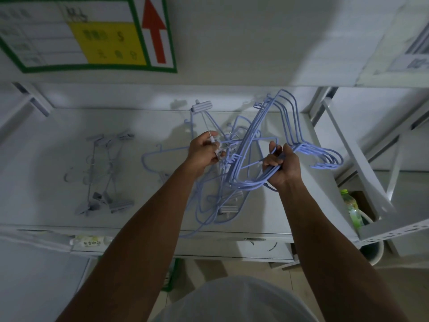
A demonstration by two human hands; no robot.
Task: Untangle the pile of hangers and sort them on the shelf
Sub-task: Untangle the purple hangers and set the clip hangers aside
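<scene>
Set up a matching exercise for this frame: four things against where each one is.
Things:
1 blue hanger bundle
2 clip hanger
3 grey hangers
4 green bottle

Places:
A lying on the shelf, left side
B gripped in the right hand
C past the shelf's right end, lower down
D held in the left hand

Pairs: 1-B, 2-D, 3-A, 4-C.

You can't count the tangled hangers (290,122). The wall sign (76,36) is blurry and cut off. The bottle (350,203) is partly hidden.

Matt coated-wire hangers (287,126) over a smooth painted-metal shelf (144,205).
</scene>
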